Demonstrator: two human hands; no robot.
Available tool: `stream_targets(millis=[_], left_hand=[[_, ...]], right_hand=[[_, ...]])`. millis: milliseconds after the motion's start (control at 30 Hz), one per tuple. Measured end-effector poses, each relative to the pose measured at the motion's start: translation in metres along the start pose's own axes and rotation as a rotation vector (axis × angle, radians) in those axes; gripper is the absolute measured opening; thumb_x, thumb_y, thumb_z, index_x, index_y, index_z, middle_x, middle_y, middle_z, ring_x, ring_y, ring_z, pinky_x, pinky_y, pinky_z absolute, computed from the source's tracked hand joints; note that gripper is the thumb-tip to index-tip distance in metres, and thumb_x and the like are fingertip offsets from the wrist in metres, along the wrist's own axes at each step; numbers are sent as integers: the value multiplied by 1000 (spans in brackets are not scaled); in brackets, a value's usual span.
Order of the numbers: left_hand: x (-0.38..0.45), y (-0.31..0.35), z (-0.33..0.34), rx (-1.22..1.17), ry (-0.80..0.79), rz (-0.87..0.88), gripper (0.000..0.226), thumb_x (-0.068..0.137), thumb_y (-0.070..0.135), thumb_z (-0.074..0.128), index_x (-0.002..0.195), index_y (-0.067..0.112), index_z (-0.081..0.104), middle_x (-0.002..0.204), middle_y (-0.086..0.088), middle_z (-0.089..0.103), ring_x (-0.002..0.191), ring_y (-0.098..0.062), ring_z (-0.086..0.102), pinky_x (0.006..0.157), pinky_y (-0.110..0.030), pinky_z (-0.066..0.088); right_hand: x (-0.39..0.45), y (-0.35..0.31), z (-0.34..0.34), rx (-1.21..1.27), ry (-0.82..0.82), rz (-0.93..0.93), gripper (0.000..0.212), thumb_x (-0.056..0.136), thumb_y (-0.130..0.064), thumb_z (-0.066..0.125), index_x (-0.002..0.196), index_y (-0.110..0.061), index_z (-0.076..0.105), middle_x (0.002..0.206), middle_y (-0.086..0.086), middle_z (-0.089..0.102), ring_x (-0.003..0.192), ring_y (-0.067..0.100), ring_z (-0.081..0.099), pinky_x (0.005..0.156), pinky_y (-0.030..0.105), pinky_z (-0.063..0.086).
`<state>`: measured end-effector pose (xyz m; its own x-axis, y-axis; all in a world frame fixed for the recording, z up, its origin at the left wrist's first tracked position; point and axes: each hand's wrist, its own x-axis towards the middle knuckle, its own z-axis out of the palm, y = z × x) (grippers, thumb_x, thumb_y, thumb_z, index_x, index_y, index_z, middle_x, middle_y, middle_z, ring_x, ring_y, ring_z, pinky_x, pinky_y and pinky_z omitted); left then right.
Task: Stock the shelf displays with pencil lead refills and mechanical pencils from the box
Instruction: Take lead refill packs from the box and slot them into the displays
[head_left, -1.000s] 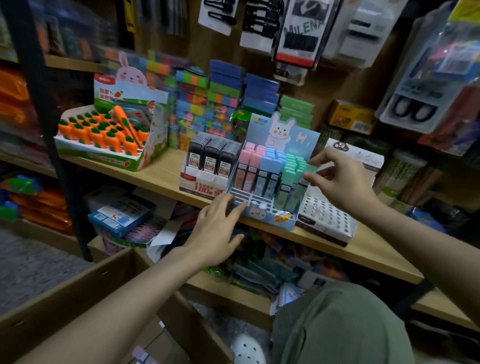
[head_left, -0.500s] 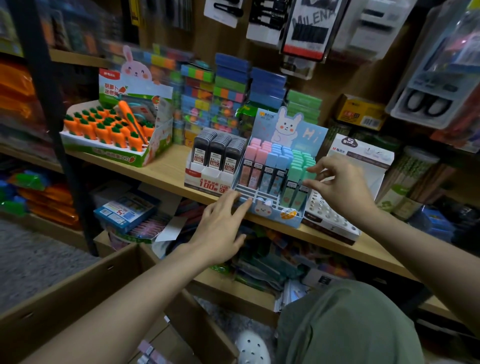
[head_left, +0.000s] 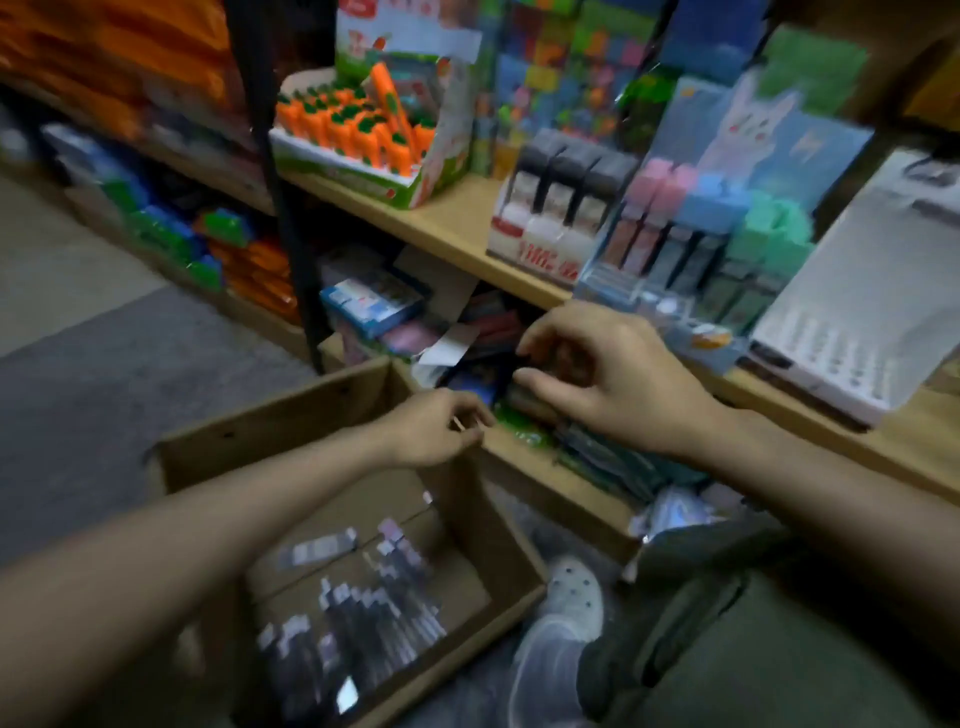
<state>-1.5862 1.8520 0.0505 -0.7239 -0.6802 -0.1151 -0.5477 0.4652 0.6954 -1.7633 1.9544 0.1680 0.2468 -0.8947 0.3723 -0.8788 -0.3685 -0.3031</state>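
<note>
The frame is blurred by motion. A brown cardboard box (head_left: 197, 457) stands open on the floor with several dark packaged pencils or refills (head_left: 353, 613) in its bottom. My left hand (head_left: 436, 431) hovers over the box's far edge, fingers loosely curled, nothing seen in it. My right hand (head_left: 608, 374) hangs in front of the lower shelf, thumb and fingers apart and bent, also with nothing visible in it. On the wooden shelf (head_left: 452, 228) above stand a blue bunny display of pastel lead refills (head_left: 701, 244) and a display of black refills (head_left: 561, 208).
A white perforated display (head_left: 857, 322) sits right of the bunny display, and an orange carrot-pen display (head_left: 363, 130) at the left. The lower shelf holds loose packets (head_left: 374, 301). A black shelf post (head_left: 280, 208) stands left. My white shoe (head_left: 561, 623) and knee are beside the box.
Both hands have come down off the bunny display to the level of the lower shelf and the box. The view has tilted down, so the box's contents now show.
</note>
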Motion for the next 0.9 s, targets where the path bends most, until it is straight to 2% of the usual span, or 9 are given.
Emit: stream_targets(millis=[100,200,300,400,467,533,600,667,900], left_hand=[[-43,-60,7,11,-60,-309,18,92,13,60,108,15,67,101,-1,68,91,-15,64,86,-28,51],[-87,-102,27,-91,34,-576,21,91,9,61,112,7,64,100,-3,61,94,-17,58,81,-25,45],[-112,-123,63,-577,205,-867,13,95,7,54,100,-6,55,83,-14,61,73,-17,63,66,-22,48],[-128,-138,106,-651,266,-988,20,95,-4,48,79,8,47,75,-8,50,60,-11,54,59,-17,46],[-137,-156,138,-509,264,-1095,10,93,2,56,89,10,51,86,-6,55,71,-15,56,63,-20,50],[-139,-171,162,-505,208,-1151,24,86,10,69,106,8,56,99,-9,61,87,-21,62,77,-28,55],[-138,-178,171,-485,117,-1146,32,81,13,76,107,9,57,107,-7,60,98,-17,58,88,-28,52],[-134,-183,174,-485,172,-1184,39,76,10,80,107,13,58,113,-7,61,106,-19,58,96,-31,50],[-133,-195,188,-193,165,-1186,59,68,15,86,117,18,54,124,-7,51,110,-26,56,92,-31,50]], right_hand=[[9,-9,76,104,-376,42,25,87,-32,69,109,-22,66,99,-6,63,84,7,61,74,21,47],[10,-8,150,113,-652,114,38,88,-30,67,123,-17,61,116,5,65,105,19,61,87,26,45],[9,0,217,147,-814,278,46,91,-29,63,132,-11,55,131,13,59,121,27,54,97,27,39],[-2,7,274,201,-847,441,43,92,-27,62,130,-8,55,132,15,59,122,29,54,96,27,41],[-13,12,306,182,-862,477,39,91,-24,64,126,-7,56,129,16,60,120,30,55,96,30,44],[-22,18,331,149,-846,476,39,90,-21,63,126,-8,54,128,17,58,119,32,54,98,33,45],[-28,25,349,139,-812,508,42,89,-20,63,128,-10,49,130,17,52,121,33,51,99,33,44],[-33,29,363,124,-775,540,42,90,-17,61,128,-11,46,130,17,48,122,34,48,99,35,43],[-46,34,394,86,-740,577,44,93,-18,59,133,-11,39,131,16,51,122,34,49,99,41,44]])
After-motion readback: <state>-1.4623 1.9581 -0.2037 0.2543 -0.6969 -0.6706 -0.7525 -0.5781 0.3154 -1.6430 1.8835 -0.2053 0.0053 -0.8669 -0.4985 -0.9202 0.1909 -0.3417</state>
